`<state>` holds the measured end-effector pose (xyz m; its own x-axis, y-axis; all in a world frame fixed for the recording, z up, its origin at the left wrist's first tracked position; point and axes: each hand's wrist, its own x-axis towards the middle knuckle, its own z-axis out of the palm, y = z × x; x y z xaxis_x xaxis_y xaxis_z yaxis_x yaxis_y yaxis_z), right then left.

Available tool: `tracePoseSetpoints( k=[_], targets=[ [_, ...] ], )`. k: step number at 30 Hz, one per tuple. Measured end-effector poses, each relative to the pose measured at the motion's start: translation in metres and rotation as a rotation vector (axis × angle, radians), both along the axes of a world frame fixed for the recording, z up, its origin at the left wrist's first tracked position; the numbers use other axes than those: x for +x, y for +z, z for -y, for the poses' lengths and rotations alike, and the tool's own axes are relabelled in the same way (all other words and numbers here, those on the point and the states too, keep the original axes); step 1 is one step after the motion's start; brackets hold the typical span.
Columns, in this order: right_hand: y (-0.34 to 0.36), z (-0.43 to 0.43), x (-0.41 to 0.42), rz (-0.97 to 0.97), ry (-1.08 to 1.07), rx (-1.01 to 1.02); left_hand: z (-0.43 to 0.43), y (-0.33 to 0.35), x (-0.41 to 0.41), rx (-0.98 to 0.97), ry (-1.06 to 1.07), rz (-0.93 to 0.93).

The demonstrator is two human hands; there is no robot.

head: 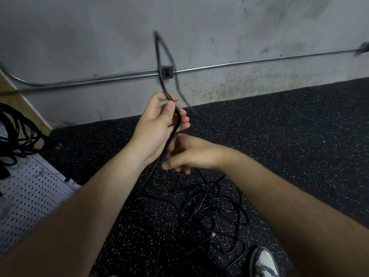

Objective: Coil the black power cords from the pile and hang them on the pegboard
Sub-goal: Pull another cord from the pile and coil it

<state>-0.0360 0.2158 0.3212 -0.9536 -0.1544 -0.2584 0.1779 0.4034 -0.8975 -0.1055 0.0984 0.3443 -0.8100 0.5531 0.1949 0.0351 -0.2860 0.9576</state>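
A grey concrete wall (99, 27) fills the far half of the view and meets a black speckled rubber floor (299, 136). At the near left is a white pegboard (30, 196), with bundles of coiled black cable (16, 128) beyond it at the left edge. On the floor near the person lies a loose, tangled pile (211, 212) of thin black power cords.

Two bare forearms reach in above the pile. The left hand (157, 124) is raised, its thumb and curled fingers gripping a black cord (158, 56) that loops up in front of the wall and trails down toward the pile. The right hand (191, 154) sits just below, blurred — whether it holds the cord cannot be told. A wall socket (167, 72) shows behind the loop, and a shoe (263, 262) at the near right.

The cord looks light, limp and smooth (and likely to snag in the tangle) — best taken near one end and fed through the fingers loop by loop.
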Motion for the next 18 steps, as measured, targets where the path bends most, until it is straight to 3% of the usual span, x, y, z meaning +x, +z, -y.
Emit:
tracePoseSetpoints(
  k=[2, 6, 11, 14, 18],
  targets=[
    [-0.004, 0.012, 0.004, 0.056, -0.017, 0.089, -0.001, 0.003, 0.0, 0.081, -0.049, 0.063],
    [-0.02, 0.023, 0.004, 0.041, 0.042, -0.103, -0.003, 0.006, 0.003, 0.072, -0.076, 0.074],
    [0.0, 0.002, 0.001, -0.169, -0.222, -0.242, 0.01, -0.005, -0.002, -0.544, -0.01, -0.217],
    [0.018, -0.02, 0.0, -0.317, -0.378, -0.383, 0.017, -0.017, 0.003, -0.565, -0.246, -0.044],
    [0.04, -0.05, 0.003, -0.452, -0.617, -0.687, 0.025, -0.044, 0.006, -0.677, -0.367, -0.114]
  ],
)
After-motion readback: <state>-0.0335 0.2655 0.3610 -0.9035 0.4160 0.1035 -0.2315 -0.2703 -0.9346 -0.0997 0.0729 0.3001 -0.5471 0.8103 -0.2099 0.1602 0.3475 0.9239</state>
